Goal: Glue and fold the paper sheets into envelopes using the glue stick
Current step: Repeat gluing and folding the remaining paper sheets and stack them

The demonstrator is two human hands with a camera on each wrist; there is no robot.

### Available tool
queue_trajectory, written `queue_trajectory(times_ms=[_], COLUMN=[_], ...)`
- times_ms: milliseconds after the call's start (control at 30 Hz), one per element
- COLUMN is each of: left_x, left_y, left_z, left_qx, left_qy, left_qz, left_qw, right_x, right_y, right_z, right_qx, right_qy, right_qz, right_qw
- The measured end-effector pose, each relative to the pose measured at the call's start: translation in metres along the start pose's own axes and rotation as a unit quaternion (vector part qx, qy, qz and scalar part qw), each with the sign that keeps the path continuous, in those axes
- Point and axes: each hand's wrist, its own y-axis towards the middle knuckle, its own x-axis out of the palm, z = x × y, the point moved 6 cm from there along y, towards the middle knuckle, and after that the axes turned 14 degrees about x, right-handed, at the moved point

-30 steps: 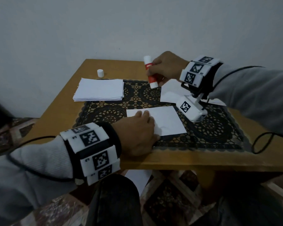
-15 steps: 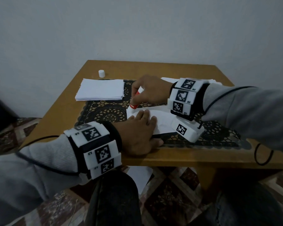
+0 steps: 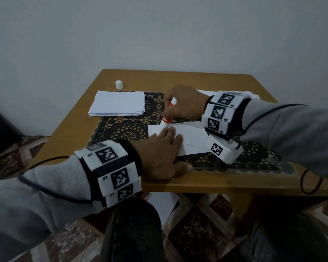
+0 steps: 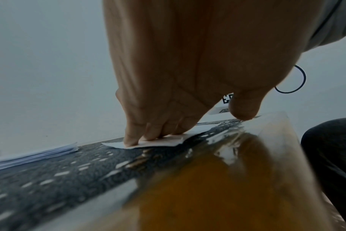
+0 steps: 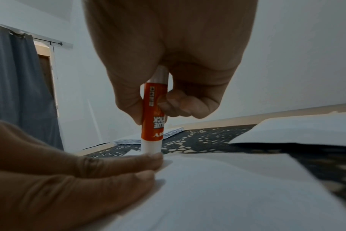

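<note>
A white paper sheet (image 3: 191, 140) (image 5: 217, 187) (image 4: 158, 142) lies on the black lace mat near the table's front edge. My left hand (image 3: 163, 150) (image 4: 140, 137) lies flat on its left part, straight fingers pressing it down. My right hand (image 3: 182, 104) (image 5: 154, 107) grips an orange and white glue stick (image 3: 167, 118) (image 5: 152, 121), held upright with its tip on the sheet's far left edge, just beyond my left fingertips (image 5: 148, 157).
A stack of white sheets (image 3: 117, 104) lies at the back left of the mat (image 3: 125, 129). The glue stick's white cap (image 3: 119, 84) stands behind it on the wooden table (image 3: 68, 127). More paper (image 3: 235, 92) lies at the back right. A sheet (image 3: 163, 205) lies on the floor.
My right hand brought the glue stick from the back of the mat down to the sheet's far left edge. My left hand stayed pressed on the sheet.
</note>
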Motion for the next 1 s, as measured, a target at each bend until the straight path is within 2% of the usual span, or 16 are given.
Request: queue_trajectory(times_ms=[433,700,833,1000], left_x=[-0.004,-0.037,-0.048,-0.054], left_y=[0.003,0.015,0.023,0.034], left_z=[-0.002,-0.012,-0.016,-0.020], left_qx=[-0.001,0.053,0.068,0.069], left_qy=[0.015,0.129,0.150,0.157], left_qz=[-0.001,0.077,0.074,0.050], left_qw=[1.000,0.987,0.984,0.984], right_x=[-0.020,-0.035,-0.044,-0.062], right_y=[-0.012,-0.023,-0.031,-0.042], right_z=[0.040,0.064,0.072,0.058], right_qx=[0.024,0.059,0.080,0.058], right_qy=[-0.039,-0.101,-0.103,-0.064], right_qz=[0.010,0.021,0.040,0.063], right_qw=[0.999,0.993,0.991,0.994])
